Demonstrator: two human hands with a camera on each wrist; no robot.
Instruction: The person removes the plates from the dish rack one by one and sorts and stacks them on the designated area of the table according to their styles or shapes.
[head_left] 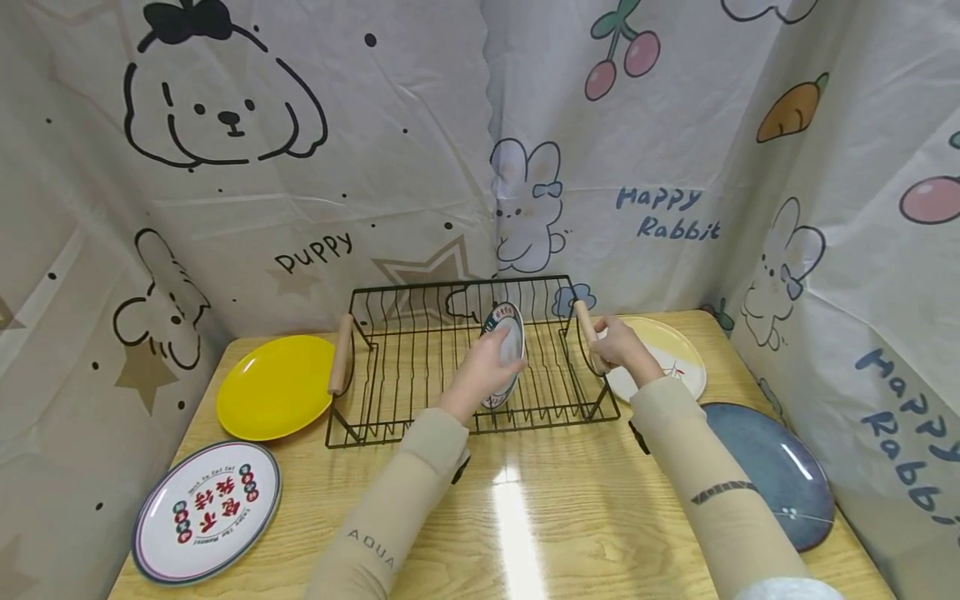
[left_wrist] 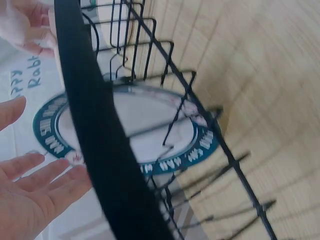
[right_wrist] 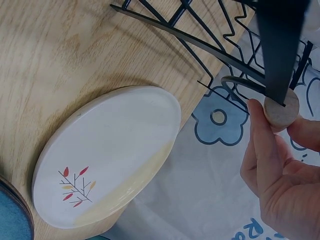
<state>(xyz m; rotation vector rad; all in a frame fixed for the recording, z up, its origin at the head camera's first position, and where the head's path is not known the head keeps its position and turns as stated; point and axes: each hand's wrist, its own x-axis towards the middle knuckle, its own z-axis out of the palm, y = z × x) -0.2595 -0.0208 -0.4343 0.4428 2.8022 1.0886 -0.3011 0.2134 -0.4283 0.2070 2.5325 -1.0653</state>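
A white oval plate with a dark teal patterned rim (head_left: 513,340) stands on edge among the wires of the black dish rack (head_left: 420,425). My left hand (head_left: 480,371) is at this plate, with its thumb and fingers spread apart. In the left wrist view, the fingertips (left_wrist: 75,175) overlap the plate's rim, and a dark bar crosses in front. My right hand (head_left: 618,343) grips the wooden handle (head_left: 591,333) at the rack's right end, thumb on one side and fingers on the other.
A yellow plate (head_left: 273,387) and a white plate with red lettering (head_left: 240,533) lie left of the rack. On the right are a cream plate with a twig design (head_left: 690,358) and a blue plate (head_left: 787,475). A printed curtain (head_left: 420,108) hangs behind the wooden table (head_left: 450,533).
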